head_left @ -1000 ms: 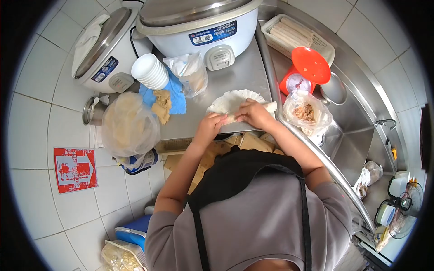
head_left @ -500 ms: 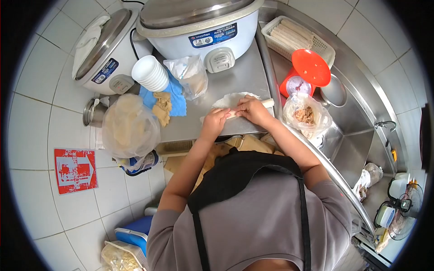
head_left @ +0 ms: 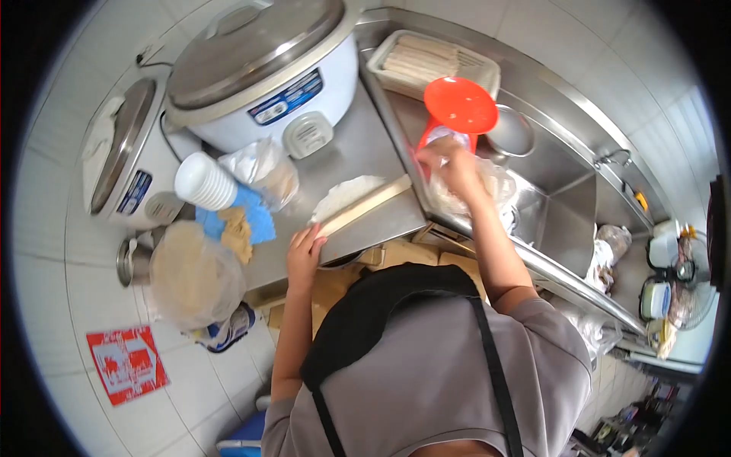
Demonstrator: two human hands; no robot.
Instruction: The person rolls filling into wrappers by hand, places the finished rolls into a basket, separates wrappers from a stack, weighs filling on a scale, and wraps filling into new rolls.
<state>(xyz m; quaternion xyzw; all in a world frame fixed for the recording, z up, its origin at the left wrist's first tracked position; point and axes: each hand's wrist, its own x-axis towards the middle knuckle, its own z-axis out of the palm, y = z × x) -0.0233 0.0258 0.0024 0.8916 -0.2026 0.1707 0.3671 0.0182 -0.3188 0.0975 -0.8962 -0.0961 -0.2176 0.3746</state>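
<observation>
A long, pale wrapper roll lies slantwise on the steel counter, along the near edge of a thin white wrapper sheet. The fingers of my left hand are closed at the roll's left end. My right hand is off the roll, over the clear plastic bag beside the red kitchen scale. Motion blurs its fingers, so their grip is unclear. The hand and the bag's folds hide the filling.
A white basket of similar rolls stands behind the scale, near the sink. Left of the wrapper are a plastic bag, stacked white cups, a blue cloth and a large rice cooker. Another bag hangs at the counter's left edge.
My right hand has left the roll and moved right to the filling bag. My left hand has stayed at the roll's left end. The whole view has turned and shifted.
</observation>
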